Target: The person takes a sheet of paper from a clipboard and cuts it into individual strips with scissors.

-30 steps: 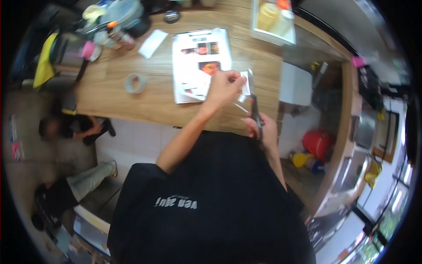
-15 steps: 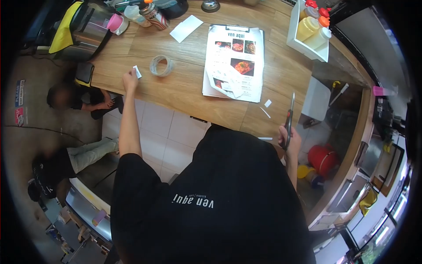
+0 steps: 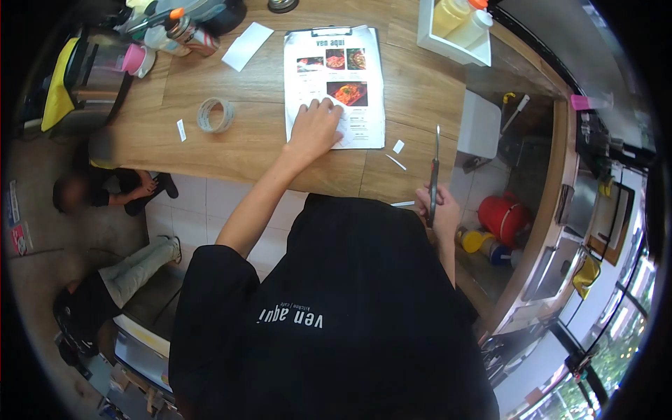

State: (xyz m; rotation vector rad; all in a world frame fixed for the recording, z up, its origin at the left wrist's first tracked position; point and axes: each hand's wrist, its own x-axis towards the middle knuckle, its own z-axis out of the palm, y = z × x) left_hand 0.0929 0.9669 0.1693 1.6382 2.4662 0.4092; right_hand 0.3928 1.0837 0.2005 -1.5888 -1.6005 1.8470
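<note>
My left hand point(image 3: 317, 129) rests on the lower part of a clipboard with a printed menu point(image 3: 364, 115), its fingers spread over the loose paper there. Whether the fingertips grip that paper cannot be seen. In my right hand point(image 3: 441, 208), at the table's front right edge, is a pair of scissors point(image 3: 434, 175) with dark handles, blades together and pointing away from me. A small white paper piece point(image 3: 398, 146) and a thin paper strip point(image 3: 396, 162) lie between the menu and the scissors. Left of the menu is a roll of clear tape point(image 3: 215, 115), near a small paper label point(image 3: 181, 130).
A white paper sheet point(image 3: 247, 46) lies at the back of the wooden table point(image 3: 259, 150). A white caddy of sauce bottles point(image 3: 455, 43) stands at the back right, and a spray can point(image 3: 194, 36) at the back left. Two people sit at the left, beyond the table.
My left hand has left the small paper label on the table and moved right onto the menu. The scissors stay in my right hand. The whole view has shifted a little.
</note>
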